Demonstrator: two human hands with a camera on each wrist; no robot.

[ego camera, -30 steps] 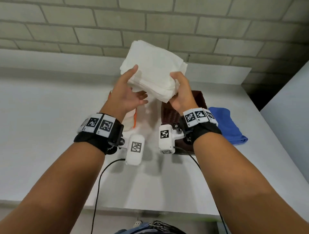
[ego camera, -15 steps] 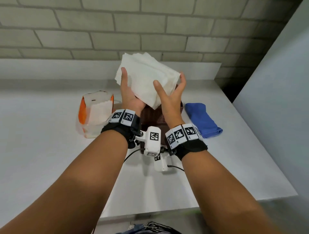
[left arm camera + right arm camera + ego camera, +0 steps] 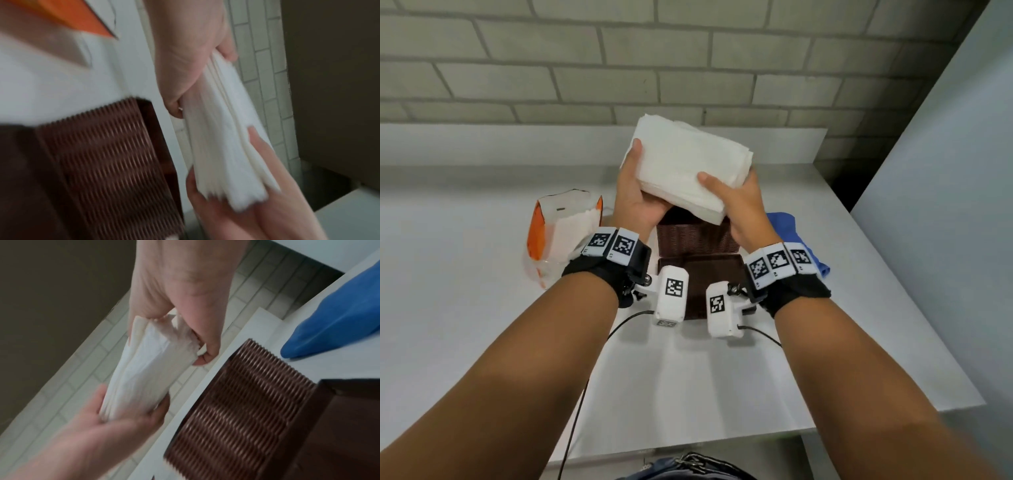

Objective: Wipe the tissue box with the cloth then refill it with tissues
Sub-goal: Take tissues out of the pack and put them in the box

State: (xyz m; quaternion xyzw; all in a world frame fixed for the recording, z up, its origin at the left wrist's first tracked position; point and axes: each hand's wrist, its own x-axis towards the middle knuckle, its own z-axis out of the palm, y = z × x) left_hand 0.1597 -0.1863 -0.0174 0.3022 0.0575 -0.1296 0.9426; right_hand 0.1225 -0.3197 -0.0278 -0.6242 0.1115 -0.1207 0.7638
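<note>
Here, both hands hold one thick stack of white tissues (image 3: 690, 168) in the air above the desk (image 3: 465, 308), toward its far edge. The left hand (image 3: 635, 202) grips the stack's left end, thumb on top and fingers curled beneath; the right hand (image 3: 741, 205) clamps the near right corner the same way. The open brown tissue box (image 3: 695, 236), ribbed on its sides, stands directly under and slightly nearer than the stack, between the two wrists, so the stack would have to travel down and a little toward the person. The stack's long axis runs roughly left to right, tilted, with its far edge raised. Both hands look equally near the box. A brown lid (image 3: 702, 274) lies flat just in front of the box. A blue cloth (image 3: 794, 236) rests right of the box, and an orange and white tissue pack (image 3: 565, 233) sits to its left. The head view shows the whole layout; the wrist views, though blurred, show the stack's layered edge (image 3: 224, 146) pinched between thumbs and fingers (image 3: 205, 344), and the box's open mouth (image 3: 242, 404).
</note>
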